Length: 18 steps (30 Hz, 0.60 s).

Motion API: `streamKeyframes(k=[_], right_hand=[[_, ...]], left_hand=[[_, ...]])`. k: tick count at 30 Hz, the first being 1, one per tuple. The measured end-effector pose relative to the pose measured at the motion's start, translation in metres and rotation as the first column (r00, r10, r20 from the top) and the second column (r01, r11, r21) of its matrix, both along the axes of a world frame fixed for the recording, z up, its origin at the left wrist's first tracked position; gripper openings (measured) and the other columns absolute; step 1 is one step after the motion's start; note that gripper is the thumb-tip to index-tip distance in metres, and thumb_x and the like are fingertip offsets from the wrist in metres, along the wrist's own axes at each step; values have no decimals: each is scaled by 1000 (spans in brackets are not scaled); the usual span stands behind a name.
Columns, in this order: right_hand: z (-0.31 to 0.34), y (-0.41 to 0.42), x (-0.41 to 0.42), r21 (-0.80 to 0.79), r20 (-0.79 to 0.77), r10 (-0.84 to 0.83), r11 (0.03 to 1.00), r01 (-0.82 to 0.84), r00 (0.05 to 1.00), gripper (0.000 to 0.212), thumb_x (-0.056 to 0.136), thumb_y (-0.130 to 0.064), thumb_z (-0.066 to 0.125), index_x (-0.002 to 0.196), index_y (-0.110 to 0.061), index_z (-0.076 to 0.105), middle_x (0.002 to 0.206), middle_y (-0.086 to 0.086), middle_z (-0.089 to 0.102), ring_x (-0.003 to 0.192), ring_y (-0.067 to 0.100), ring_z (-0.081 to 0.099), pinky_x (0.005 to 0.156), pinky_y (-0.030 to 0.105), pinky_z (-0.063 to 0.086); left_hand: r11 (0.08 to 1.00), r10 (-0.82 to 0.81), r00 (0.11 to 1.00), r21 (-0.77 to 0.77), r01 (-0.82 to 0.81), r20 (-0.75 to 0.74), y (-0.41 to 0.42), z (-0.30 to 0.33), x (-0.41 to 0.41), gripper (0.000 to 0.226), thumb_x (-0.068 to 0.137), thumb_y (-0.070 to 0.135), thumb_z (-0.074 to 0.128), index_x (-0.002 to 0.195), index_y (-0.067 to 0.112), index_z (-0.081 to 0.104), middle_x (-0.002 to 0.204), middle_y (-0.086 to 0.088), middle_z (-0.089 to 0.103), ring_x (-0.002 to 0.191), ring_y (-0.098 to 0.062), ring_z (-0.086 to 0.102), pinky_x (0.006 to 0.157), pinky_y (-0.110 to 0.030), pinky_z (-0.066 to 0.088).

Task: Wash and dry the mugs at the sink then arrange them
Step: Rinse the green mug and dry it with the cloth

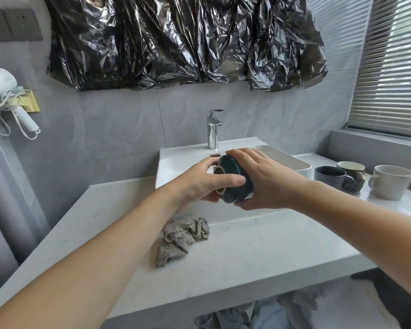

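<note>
Dark green mug (pixel 235 179) gripped on its side over the white sink (pixel 183 160), base turned toward the camera.

Left hand (pixel 199 184) curled round the base end, thumb laid across; right hand (pixel 263 179) wrapped over the body. Chrome tap (pixel 213 129) behind. On the pale marble counter (pixel 247 257): crumpled grey cloth (pixel 182 238) just before the sink, three mugs (pixel 363 179) at right. Grey tiled wall (pixel 119 122), crinkled black plastic sheet (pixel 176 39) above, slatted blinds (pixel 394 74) right, white hairdryer (pixel 7 96) left.
</note>
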State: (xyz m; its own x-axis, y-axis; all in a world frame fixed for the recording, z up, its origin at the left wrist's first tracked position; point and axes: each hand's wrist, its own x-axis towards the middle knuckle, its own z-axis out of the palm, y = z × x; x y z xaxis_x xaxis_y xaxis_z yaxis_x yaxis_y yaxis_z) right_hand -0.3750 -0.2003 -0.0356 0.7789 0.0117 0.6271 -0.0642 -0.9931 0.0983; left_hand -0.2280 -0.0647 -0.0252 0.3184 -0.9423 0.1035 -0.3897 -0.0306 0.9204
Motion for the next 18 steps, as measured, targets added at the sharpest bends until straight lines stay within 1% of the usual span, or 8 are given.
streamKeyframes(k=[6, 8, 10, 11, 13, 14, 15, 18], right_hand=[[8, 5, -8, 92, -20, 27, 995, -25, 999, 103, 59, -35, 92, 143, -3, 43, 137, 10, 53, 124, 19, 42, 101, -1, 12], [11, 2, -14, 149, -60, 36, 988, -27, 998, 107, 61, -38, 93, 147, -7, 39, 144, 7, 48, 129, 13, 38, 102, 0, 13], [14, -3, -22, 339, -63, 15, 941, 8, 998, 105, 65, -33, 92, 150, -13, 35, 147, 1, 45, 128, 9, 41, 102, -1, 21], [16, -6, -27, 524, -83, 16, 851, 30, 996, 102, 70, -27, 90, 153, -17, 32, 147, -2, 45, 125, 7, 46, 100, 1, 29], [22, -14, -40, 893, -98, 141, 450, 24, 985, 86, 81, -22, 81, 153, -21, 34, 144, 1, 53, 117, 16, 60, 97, 19, 49], [24, -19, -45, 972, -71, 189, 235, 26, 979, 74, 83, -29, 74, 149, -18, 41, 138, 10, 59, 111, 23, 65, 93, 31, 55], [25, -25, -50, 995, -42, 209, 102, 21, 977, 68, 85, -39, 66, 144, -11, 48, 133, 19, 62, 106, 29, 67, 90, 38, 57], [26, -38, -58, 999, -34, 169, 24, 30, 985, 68, 91, -58, 56, 134, -5, 57, 128, 25, 64, 102, 34, 67, 88, 40, 58]], left_hand=[[995, 59, 998, -75, -59, 2, 0, -2, -11, 68, 64, 42, 81, 124, 28, 52, 110, -7, 71, 93, -22, 74, 92, -49, 56], [994, 50, 997, -93, -55, -51, -2, -4, -12, 71, 61, 42, 80, 124, 26, 52, 114, -9, 70, 95, -25, 73, 92, -52, 56], [992, 23, 990, -118, -40, -142, -4, -6, -13, 78, 57, 42, 80, 126, 20, 52, 117, -13, 68, 98, -28, 72, 93, -52, 55], [990, 7, 982, -135, -33, -190, -5, -7, -13, 82, 55, 42, 80, 128, 17, 51, 119, -14, 67, 98, -28, 71, 93, -50, 56], [984, -22, 960, -177, -28, -278, -7, -8, -14, 86, 53, 38, 80, 129, 14, 47, 123, -16, 65, 95, -26, 69, 91, -45, 58], [980, -39, 946, -198, -27, -323, -8, -10, -15, 87, 53, 34, 80, 130, 12, 44, 124, -15, 64, 95, -26, 69, 91, -44, 58], [976, -58, 930, -218, -24, -362, -11, -12, -17, 88, 53, 31, 81, 129, 11, 42, 124, -15, 63, 96, -25, 69, 91, -43, 58], [972, -87, 911, -237, -12, -404, -24, -26, -32, 86, 56, 20, 82, 128, 13, 36, 125, -11, 60, 107, -24, 67, 98, -43, 54]])
